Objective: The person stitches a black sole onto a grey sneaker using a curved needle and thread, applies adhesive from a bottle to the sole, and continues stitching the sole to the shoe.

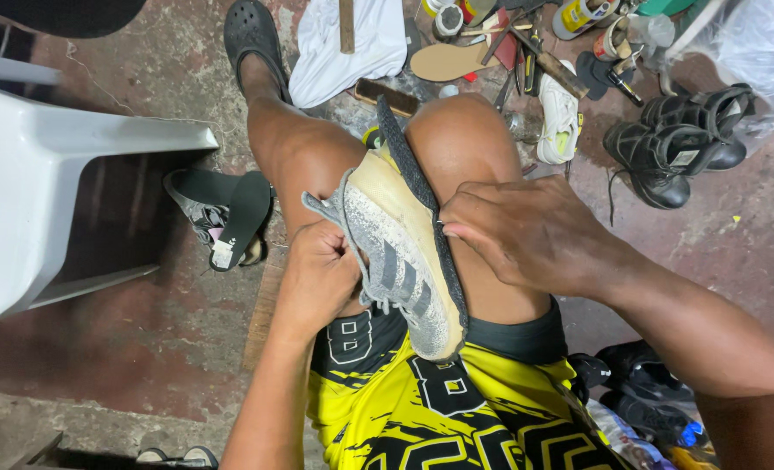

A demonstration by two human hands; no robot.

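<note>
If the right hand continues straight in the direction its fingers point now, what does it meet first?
Probably the dark sole strip of the grey sneaker; the right hand already presses its fingers against that edge.
</note>
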